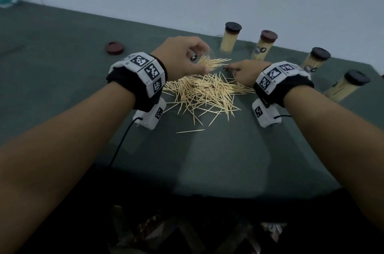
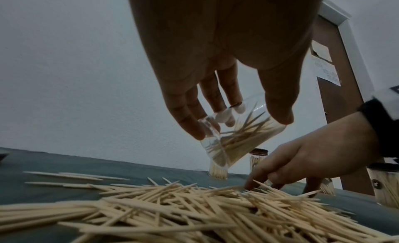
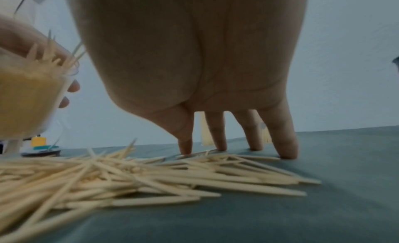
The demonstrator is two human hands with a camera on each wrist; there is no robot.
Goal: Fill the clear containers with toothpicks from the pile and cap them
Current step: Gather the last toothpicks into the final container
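A loose pile of toothpicks (image 1: pixel 204 93) (image 2: pixel 194 207) (image 3: pixel 129 176) lies on the green table. Above its far side my left hand (image 1: pixel 182 56) (image 2: pixel 233 116) grips a clear container (image 1: pixel 204 57) (image 2: pixel 239 135) (image 3: pixel 26 93), tilted, partly filled, with toothpicks sticking out of its mouth. My right hand (image 1: pixel 243 70) (image 2: pixel 302 164) (image 3: pixel 237 144) reaches down with straight fingers, fingertips (image 3: pixel 185 147) touching the table and the pile's far right edge. It holds nothing that I can see. A brown cap (image 1: pixel 114 47) lies alone to the far left.
Several filled, capped containers stand along the back right: one (image 1: pixel 229 37), another (image 1: pixel 262 45), a third (image 1: pixel 315 60), and one (image 1: pixel 347 85) nearest the right edge. A single toothpick (image 1: pixel 190 131) lies nearer me. The wall runs close behind the table.
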